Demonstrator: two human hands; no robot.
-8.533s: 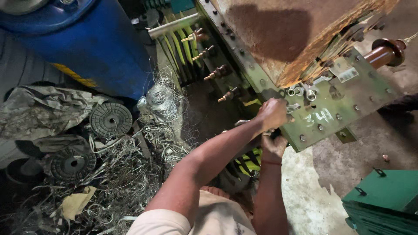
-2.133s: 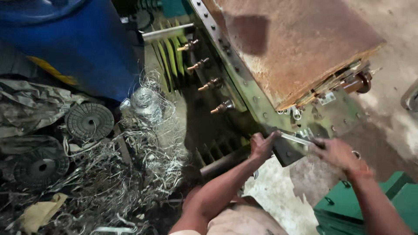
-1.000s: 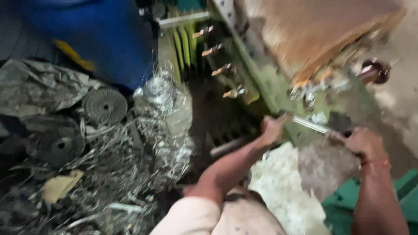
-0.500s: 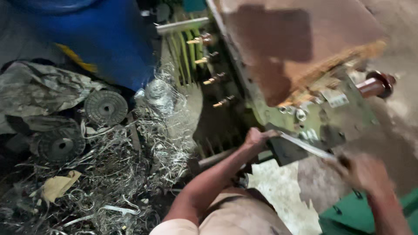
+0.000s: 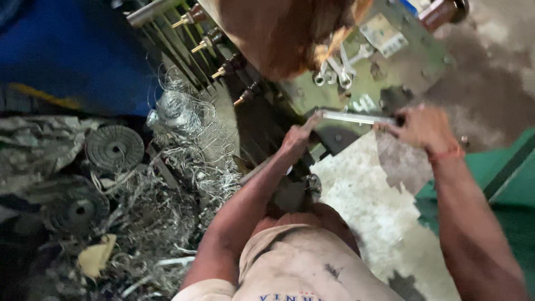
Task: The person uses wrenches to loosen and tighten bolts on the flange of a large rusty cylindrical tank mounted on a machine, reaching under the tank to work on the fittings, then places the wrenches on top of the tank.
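Blurred metal bar (image 5: 356,117) between left hand (image 5: 298,139) and right hand (image 5: 421,125), grip unclear.

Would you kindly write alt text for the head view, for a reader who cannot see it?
Two bare hands grip a long metal tool: left hand at one end, right hand at the other, against a green machine plate. Tangled wire scrap lies to the left.

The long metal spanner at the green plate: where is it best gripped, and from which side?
Probably at the free handle end, where the right hand holds the spanner, coming from the right. The shaft lies nearly level; its far end sits under the left hand by the green plate.
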